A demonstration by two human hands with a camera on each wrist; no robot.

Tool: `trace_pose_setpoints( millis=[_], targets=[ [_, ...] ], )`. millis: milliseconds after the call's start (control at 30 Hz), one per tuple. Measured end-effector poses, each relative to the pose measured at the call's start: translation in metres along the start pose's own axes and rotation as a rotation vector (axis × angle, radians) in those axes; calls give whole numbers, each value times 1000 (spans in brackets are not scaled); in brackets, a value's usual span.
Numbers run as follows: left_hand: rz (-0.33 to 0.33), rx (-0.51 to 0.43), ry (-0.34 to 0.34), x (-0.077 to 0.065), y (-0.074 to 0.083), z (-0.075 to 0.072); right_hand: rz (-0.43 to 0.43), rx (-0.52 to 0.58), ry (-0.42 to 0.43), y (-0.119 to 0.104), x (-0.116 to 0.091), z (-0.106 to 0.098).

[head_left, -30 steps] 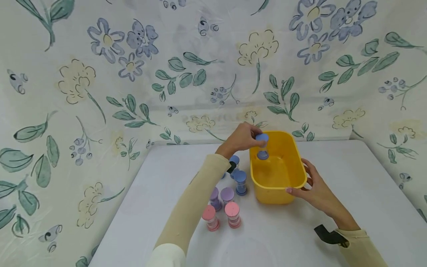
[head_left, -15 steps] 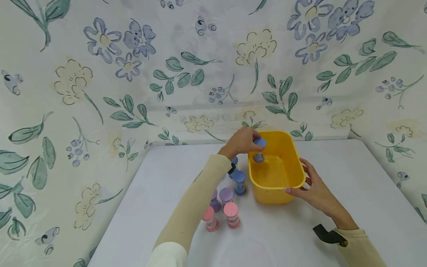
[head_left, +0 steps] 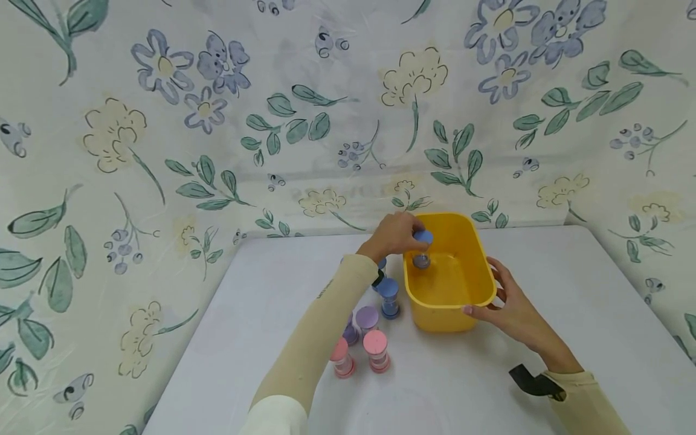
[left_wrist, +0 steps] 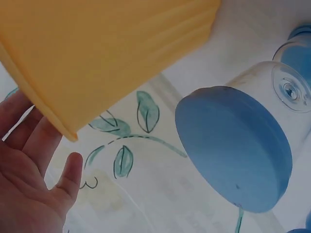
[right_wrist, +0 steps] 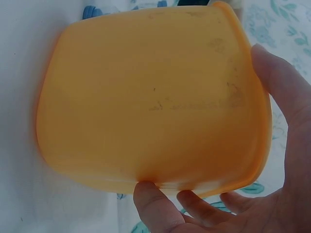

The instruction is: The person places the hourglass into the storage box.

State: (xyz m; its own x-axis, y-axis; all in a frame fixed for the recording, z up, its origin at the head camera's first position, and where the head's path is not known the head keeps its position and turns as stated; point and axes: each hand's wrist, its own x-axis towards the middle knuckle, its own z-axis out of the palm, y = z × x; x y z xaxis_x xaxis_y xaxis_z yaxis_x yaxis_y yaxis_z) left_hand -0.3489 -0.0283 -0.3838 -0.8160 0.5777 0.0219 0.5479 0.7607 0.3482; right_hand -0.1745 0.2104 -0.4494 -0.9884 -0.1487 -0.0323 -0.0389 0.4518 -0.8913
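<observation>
My left hand (head_left: 396, 234) pinches a blue-capped sand timer (head_left: 423, 237) by its top, just inside the left part of a yellow plastic tub (head_left: 449, 309). The timer is upright; whether its base touches the tub's floor I cannot tell. In the left wrist view, the fingers (left_wrist: 41, 141) pass over the tub's rim, which hides the held timer. My right hand (head_left: 508, 311) grips the tub's front right corner, thumb on the rim and fingers along the outer side, as the right wrist view also shows. Beside the tub stands another blue sand timer (head_left: 389, 296).
Two pink sand timers (head_left: 376, 350) stand nearest on the white table (head_left: 462, 386), with purple sand timers (head_left: 367, 319) behind them. More blue timers are partly hidden by the left sleeve (head_left: 321, 320). A flower-patterned cloth (head_left: 326, 151) hangs behind the table.
My left hand has lowered the blue sand timer a little deeper into the tub and slightly leftward. The right hand keeps its grip on the tub; the view has shifted slightly.
</observation>
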Motion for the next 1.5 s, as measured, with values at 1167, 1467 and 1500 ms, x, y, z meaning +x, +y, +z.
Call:
trace_pose_setpoints(
  millis=[1167,1467,1500],
  targets=[
    [16,263,-107,9,8,8,-6,-3,1,-2,1,0],
    [3,340,-136,8,11,8,1,-1,3,-1,1,0],
    [2,338,-136,8,11,8,-1,-2,1,-1,1,1]
  ],
)
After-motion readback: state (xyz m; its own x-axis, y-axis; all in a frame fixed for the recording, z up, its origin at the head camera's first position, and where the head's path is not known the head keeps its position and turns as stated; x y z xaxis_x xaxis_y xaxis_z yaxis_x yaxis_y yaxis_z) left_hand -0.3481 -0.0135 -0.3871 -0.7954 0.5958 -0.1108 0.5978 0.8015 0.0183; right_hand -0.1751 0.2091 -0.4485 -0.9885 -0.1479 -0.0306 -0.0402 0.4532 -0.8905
